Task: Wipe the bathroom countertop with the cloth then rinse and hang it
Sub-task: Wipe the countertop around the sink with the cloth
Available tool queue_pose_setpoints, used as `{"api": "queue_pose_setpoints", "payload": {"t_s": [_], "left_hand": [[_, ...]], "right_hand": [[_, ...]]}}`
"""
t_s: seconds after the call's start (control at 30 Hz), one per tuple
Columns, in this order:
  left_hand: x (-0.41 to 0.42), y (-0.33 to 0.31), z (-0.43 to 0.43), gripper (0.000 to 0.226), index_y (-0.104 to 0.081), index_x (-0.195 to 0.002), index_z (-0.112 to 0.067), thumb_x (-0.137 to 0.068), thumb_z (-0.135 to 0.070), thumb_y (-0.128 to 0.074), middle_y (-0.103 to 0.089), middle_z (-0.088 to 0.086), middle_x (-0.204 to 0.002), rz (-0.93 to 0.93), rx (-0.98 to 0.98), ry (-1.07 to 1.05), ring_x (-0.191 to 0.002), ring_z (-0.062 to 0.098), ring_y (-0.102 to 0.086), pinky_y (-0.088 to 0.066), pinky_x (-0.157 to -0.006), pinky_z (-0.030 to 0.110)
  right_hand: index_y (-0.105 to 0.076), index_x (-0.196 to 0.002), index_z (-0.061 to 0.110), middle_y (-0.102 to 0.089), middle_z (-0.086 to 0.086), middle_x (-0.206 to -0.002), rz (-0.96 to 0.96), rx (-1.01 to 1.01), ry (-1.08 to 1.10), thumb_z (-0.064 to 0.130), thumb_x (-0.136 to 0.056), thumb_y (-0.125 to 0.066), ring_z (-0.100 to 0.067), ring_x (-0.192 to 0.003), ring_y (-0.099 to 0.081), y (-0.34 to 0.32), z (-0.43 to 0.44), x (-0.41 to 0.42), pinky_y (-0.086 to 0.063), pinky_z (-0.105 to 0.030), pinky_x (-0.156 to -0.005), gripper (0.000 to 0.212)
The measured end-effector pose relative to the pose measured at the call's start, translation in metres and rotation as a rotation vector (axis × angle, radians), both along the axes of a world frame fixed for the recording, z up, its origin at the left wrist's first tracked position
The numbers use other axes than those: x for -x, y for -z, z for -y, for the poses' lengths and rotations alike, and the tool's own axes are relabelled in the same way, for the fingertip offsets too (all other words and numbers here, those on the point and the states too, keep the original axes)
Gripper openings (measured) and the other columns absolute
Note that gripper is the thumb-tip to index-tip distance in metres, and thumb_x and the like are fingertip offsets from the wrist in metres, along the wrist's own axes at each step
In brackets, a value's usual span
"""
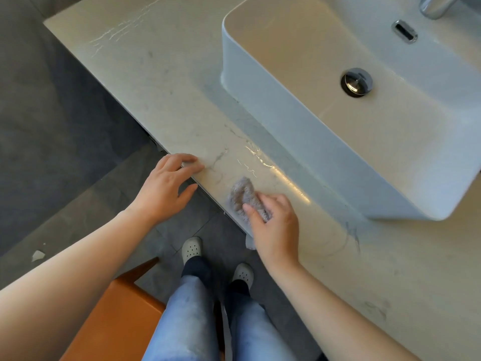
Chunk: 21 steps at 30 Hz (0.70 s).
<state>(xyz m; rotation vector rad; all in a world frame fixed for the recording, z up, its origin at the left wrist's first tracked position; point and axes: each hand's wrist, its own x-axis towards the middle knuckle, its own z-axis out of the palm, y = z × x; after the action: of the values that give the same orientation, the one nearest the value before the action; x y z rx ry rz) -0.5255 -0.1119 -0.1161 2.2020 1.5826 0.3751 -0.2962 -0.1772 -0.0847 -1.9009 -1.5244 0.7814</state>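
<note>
A crumpled grey cloth [242, 196] lies on the pale marble countertop [161, 82] near its front edge. My right hand [276, 225] grips the cloth's near end, thumb and fingers curled round it, and holds it down on the stone. A corner of the cloth hangs over the edge below my palm. Wet streaks shine on the stone just beyond the cloth. My left hand [169, 186] rests on the counter's front edge to the left, fingers straight and spread, thumb under the lip.
A white vessel basin [234, 82] stands on the counter at the right, with a chrome drain plug [356, 82] and a tap [437, 6] at the top. An orange chair [117, 316] stands beside my legs on the dark tiled floor [52, 126].
</note>
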Motion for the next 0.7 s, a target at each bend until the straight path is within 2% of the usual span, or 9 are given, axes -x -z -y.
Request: {"api": "queue_pose_setpoints", "payload": {"t_s": [0.07, 0.1, 0.27, 0.43, 0.6, 0.7], "left_hand": [[-0.001, -0.001, -0.001, 0.037, -0.061, -0.122, -0.020, -0.085, -0.017, -0.065, -0.052, 0.002, -0.126, 0.020, 0.009, -0.025, -0.116, 0.025, -0.047, -0.033, -0.102, 0.032], [-0.002, -0.001, -0.001, 0.037, -0.062, -0.122, -0.020, -0.085, -0.018, -0.065, -0.053, 0.002, -0.126, 0.023, 0.012, -0.027, -0.116, 0.025, -0.047, -0.034, -0.102, 0.032], [-0.001, -0.003, -0.003, 0.034, -0.064, -0.119, -0.019, -0.085, -0.018, -0.065, -0.054, 0.002, -0.123, 0.032, 0.008, -0.010, -0.113, 0.025, -0.048, -0.038, -0.100, 0.035], [0.005, -0.002, -0.006, 0.035, -0.063, -0.119, -0.019, -0.085, -0.017, -0.066, -0.054, 0.003, -0.122, -0.003, 0.001, 0.041, -0.112, 0.025, -0.049, -0.037, -0.097, 0.031], [0.008, 0.000, -0.005, 0.036, -0.060, -0.123, -0.018, -0.087, -0.020, -0.062, -0.052, 0.004, -0.126, -0.010, 0.004, 0.069, -0.116, 0.025, -0.047, -0.035, -0.102, 0.032], [0.013, 0.000, -0.003, 0.040, -0.056, -0.128, -0.015, -0.092, -0.030, -0.046, -0.051, 0.005, -0.130, -0.037, 0.012, 0.088, -0.120, 0.025, -0.046, -0.034, -0.104, 0.032]], "right_hand": [[-0.069, -0.112, 0.015, -0.057, 0.002, -0.094, 0.044, -0.084, 0.045, 0.022, -0.082, -0.071, -0.013, -0.086, -0.054, -0.005, -0.023, -0.015, -0.038, -0.014, -0.070, 0.030], [-0.068, -0.113, 0.014, -0.057, 0.000, -0.096, 0.069, -0.106, 0.071, 0.021, -0.083, -0.070, -0.015, -0.088, -0.054, -0.005, -0.038, -0.022, -0.036, -0.014, -0.070, 0.031], [-0.065, -0.118, 0.010, -0.063, -0.006, -0.106, 0.224, -0.170, 0.126, 0.020, -0.083, -0.068, -0.023, -0.099, -0.057, 0.014, -0.088, -0.042, -0.038, -0.022, -0.079, 0.036], [-0.066, -0.113, 0.004, -0.063, -0.012, -0.104, 0.318, -0.239, 0.128, 0.020, -0.084, -0.064, -0.031, -0.094, -0.058, 0.046, -0.089, -0.028, -0.049, -0.039, -0.081, 0.034], [-0.063, -0.118, 0.007, -0.060, -0.011, -0.107, 0.414, -0.221, 0.116, 0.028, -0.087, -0.058, -0.032, -0.094, -0.056, 0.049, -0.083, -0.007, -0.044, -0.039, -0.080, 0.038], [-0.061, -0.121, 0.009, -0.059, -0.009, -0.109, 0.417, -0.222, 0.049, 0.031, -0.089, -0.055, -0.028, -0.094, -0.055, 0.049, -0.065, 0.007, -0.044, -0.038, -0.077, 0.039]]}}
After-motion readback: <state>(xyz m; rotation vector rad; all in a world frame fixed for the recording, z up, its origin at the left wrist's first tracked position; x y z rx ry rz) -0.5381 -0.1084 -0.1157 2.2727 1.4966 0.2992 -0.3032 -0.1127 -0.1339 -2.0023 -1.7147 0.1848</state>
